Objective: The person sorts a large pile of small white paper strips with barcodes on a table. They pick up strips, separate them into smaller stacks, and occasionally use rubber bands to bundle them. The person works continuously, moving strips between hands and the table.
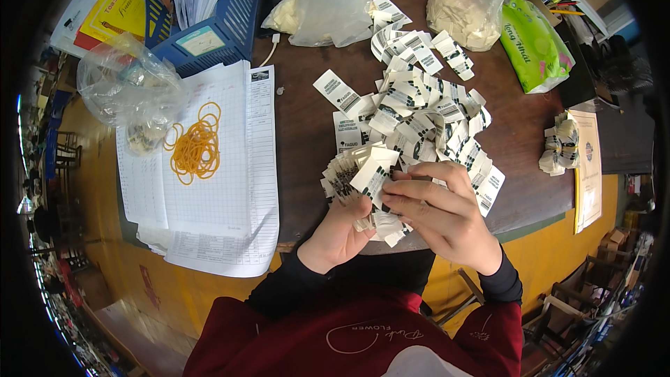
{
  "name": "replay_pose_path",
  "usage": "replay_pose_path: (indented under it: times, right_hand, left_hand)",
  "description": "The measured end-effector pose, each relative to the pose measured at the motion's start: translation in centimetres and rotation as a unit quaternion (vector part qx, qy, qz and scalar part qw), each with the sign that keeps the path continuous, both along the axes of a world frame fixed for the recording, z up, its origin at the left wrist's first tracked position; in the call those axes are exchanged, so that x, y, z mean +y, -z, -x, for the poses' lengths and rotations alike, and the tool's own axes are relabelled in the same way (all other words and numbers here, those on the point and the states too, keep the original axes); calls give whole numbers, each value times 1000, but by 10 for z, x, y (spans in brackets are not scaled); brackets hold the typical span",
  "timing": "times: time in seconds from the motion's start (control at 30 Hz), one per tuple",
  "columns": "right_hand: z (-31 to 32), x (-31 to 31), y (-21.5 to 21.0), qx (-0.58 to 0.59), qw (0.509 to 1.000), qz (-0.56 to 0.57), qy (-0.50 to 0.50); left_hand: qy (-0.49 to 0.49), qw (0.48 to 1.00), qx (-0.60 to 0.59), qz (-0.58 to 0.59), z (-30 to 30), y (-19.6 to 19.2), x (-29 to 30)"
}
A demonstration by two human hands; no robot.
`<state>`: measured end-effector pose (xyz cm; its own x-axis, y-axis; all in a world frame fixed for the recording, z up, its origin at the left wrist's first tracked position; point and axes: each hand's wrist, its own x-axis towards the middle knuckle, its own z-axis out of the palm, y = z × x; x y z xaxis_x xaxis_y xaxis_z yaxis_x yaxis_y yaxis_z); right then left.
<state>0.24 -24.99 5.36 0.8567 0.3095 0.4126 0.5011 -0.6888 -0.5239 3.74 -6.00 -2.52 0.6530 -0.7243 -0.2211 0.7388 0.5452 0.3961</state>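
A thick stack of small white printed labels (342, 172) rests in my left hand (336, 234), whose thumb presses on its near side. My right hand (450, 215) is closed with its fingertips pinching a label (375, 173) at the top of that stack. Beyond both hands, a loose heap of the same white labels (419, 108) spreads over the dark brown table (300, 119). Some labels in the heap lie flat and others are curled or folded. The underside of the stack and part of my left fingers are hidden.
Orange rubber bands (195, 150) lie on papers (237, 188) at the left, beside a clear plastic bag (129, 84). Behind stand a blue file basket (209, 45) and bags of labels (333, 3). At the right are a green tissue pack (534, 45) and a tied label bundle (560, 145).
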Motion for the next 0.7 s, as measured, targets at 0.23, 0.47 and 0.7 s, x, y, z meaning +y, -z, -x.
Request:
replay_pose_path:
  times: [0.23,0.47,0.7]
  right_hand:
    - [-2,-6,-10,48,958,-240,149]
    - [-5,-4,-13,-157,978,-11,135]
    - [-2,3,0,-56,996,58,35]
  left_hand:
    - [28,999,15,2,-7,-9,-2]
    - [9,998,14,56,-5,-5,-3]
    - [2,1000,11,3,-1,-6,-2]
